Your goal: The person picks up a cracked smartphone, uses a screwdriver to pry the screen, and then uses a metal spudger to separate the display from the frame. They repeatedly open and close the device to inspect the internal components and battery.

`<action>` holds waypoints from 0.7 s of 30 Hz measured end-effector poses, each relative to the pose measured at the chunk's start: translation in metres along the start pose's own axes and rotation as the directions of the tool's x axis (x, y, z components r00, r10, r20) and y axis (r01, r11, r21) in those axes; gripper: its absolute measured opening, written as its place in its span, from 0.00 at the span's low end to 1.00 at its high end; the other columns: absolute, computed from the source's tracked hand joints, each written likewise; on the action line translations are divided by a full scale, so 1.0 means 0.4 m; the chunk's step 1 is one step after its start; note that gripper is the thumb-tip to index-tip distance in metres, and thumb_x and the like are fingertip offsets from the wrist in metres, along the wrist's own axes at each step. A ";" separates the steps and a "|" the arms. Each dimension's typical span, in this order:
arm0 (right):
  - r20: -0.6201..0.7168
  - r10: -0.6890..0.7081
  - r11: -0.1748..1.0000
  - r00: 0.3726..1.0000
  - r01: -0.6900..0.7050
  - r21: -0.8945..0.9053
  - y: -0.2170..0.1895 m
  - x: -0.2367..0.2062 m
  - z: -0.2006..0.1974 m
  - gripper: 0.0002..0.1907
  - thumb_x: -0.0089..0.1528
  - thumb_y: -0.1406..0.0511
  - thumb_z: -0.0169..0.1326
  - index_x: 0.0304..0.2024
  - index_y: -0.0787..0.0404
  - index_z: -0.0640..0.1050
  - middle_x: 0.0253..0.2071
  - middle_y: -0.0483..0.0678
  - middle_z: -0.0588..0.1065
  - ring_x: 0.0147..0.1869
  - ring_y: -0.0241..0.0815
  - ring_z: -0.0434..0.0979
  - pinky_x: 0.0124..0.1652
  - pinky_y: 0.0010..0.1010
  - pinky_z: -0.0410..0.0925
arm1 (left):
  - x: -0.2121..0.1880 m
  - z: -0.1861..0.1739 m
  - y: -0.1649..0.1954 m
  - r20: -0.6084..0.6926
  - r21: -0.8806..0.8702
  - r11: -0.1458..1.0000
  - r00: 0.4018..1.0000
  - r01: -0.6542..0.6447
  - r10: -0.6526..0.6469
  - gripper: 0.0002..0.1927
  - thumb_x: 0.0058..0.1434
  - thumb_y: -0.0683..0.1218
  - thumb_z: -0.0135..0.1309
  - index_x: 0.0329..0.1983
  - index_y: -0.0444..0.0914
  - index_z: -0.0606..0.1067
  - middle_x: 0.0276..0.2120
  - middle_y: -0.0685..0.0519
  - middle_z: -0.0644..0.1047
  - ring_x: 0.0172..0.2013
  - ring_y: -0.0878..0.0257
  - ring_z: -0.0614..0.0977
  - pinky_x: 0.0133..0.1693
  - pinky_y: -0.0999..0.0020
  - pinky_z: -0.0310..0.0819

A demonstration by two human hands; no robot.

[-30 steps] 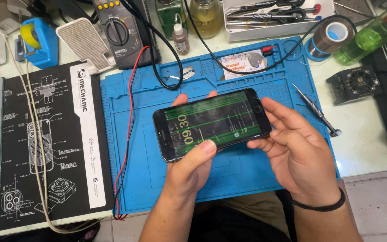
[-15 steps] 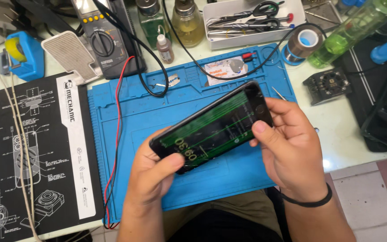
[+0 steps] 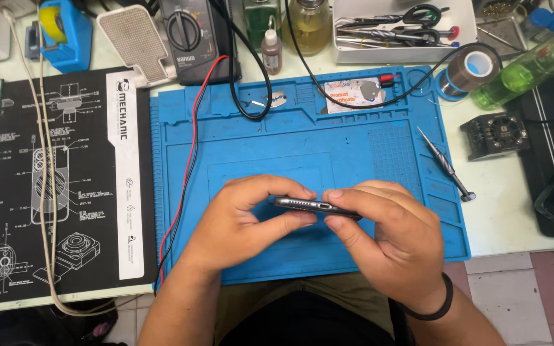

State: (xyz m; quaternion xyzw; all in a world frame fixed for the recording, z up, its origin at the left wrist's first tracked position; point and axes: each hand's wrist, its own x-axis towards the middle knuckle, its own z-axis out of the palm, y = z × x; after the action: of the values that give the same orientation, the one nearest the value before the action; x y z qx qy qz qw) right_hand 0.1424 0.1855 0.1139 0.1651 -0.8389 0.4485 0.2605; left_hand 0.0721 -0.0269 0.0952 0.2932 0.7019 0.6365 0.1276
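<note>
1. Low in the middle of the frame, both hands meet over a ribbed blue silicone work mat (image 3: 302, 147) and pinch a slim dark smartphone (image 3: 315, 206) turned edge-on, its thin metal rim with a row of tiny holes and a port facing up.
2. The left hand (image 3: 245, 224) is curled narrow, thumb under and fingertips on top of the phone's left end.
3. The right hand (image 3: 392, 240) closes on the phone's right end the same way; a thin black band (image 3: 432, 311) circles its wrist.
4. A red wire (image 3: 190, 154) and a black wire (image 3: 242, 77) trail across the mat's upper left, running up toward a dark multimeter with a round dial (image 3: 190, 38) at the top edge.
5. Right of the mat, a slender steel screwdriver with a knurled shaft (image 3: 445, 164) lies slanted on the pale bench.
6. At the left, a matte black printed pad with white line drawings (image 3: 52, 179) lies flat, a beige cord draped over it.
7. Along the upper right sit a roll of brown tape (image 3: 472, 67), a translucent green plastic bottle (image 3: 527, 70) lying on its side, and a white tray of scissors and tweezers (image 3: 402, 29).
</note>
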 end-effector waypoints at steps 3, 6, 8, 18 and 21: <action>-0.003 0.014 1.000 1.000 -0.014 -0.003 0.005 -0.010 0.008 0.19 0.58 0.73 0.67 0.50 0.64 0.77 0.45 0.50 0.81 0.49 0.43 0.83 0.49 0.29 0.75 | -0.002 0.009 -0.007 -0.004 -0.052 0.999 1.000 -0.013 0.013 0.13 0.60 0.38 0.65 0.47 0.36 0.79 0.43 0.50 0.85 0.44 0.63 0.87 0.49 0.69 0.81; -0.061 0.089 0.995 0.994 -0.087 0.040 0.009 -0.028 0.016 0.20 0.58 0.74 0.67 0.50 0.66 0.76 0.47 0.54 0.78 0.47 0.40 0.82 0.45 0.25 0.76 | -0.005 0.011 -0.016 -0.001 -0.080 0.996 0.999 -0.051 0.051 0.13 0.61 0.37 0.65 0.48 0.35 0.77 0.46 0.49 0.84 0.48 0.61 0.87 0.52 0.68 0.81; -0.120 0.101 0.995 0.988 -0.097 0.035 0.011 -0.042 0.025 0.20 0.59 0.74 0.67 0.50 0.67 0.74 0.49 0.55 0.76 0.48 0.39 0.82 0.44 0.24 0.76 | -0.007 0.009 -0.022 -0.001 -0.087 0.994 0.998 -0.070 0.071 0.13 0.62 0.37 0.65 0.48 0.35 0.76 0.47 0.48 0.84 0.49 0.59 0.87 0.53 0.67 0.81; -0.202 -0.056 0.959 0.978 -0.004 -0.283 0.044 -0.054 0.062 0.21 0.59 0.71 0.70 0.48 0.64 0.72 0.46 0.55 0.77 0.47 0.43 0.85 0.44 0.28 0.76 | -0.005 0.006 -0.035 -0.033 -0.150 0.986 0.997 -0.068 0.064 0.13 0.63 0.35 0.63 0.48 0.35 0.74 0.48 0.45 0.84 0.49 0.59 0.87 0.52 0.68 0.83; -0.191 -0.049 0.952 0.980 -0.012 -0.305 0.042 -0.048 0.063 0.19 0.58 0.71 0.70 0.46 0.63 0.74 0.45 0.55 0.78 0.46 0.44 0.85 0.43 0.28 0.76 | -0.002 0.002 -0.034 -0.039 -0.154 0.986 0.998 -0.062 0.056 0.13 0.63 0.35 0.64 0.48 0.35 0.74 0.48 0.45 0.84 0.49 0.58 0.88 0.51 0.67 0.84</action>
State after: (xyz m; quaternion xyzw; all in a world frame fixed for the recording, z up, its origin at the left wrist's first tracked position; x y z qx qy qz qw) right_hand 0.1420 0.1743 0.0800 0.0857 -0.8665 0.3255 0.3685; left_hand 0.0698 -0.0271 0.0819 0.2920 0.6433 0.6977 0.1190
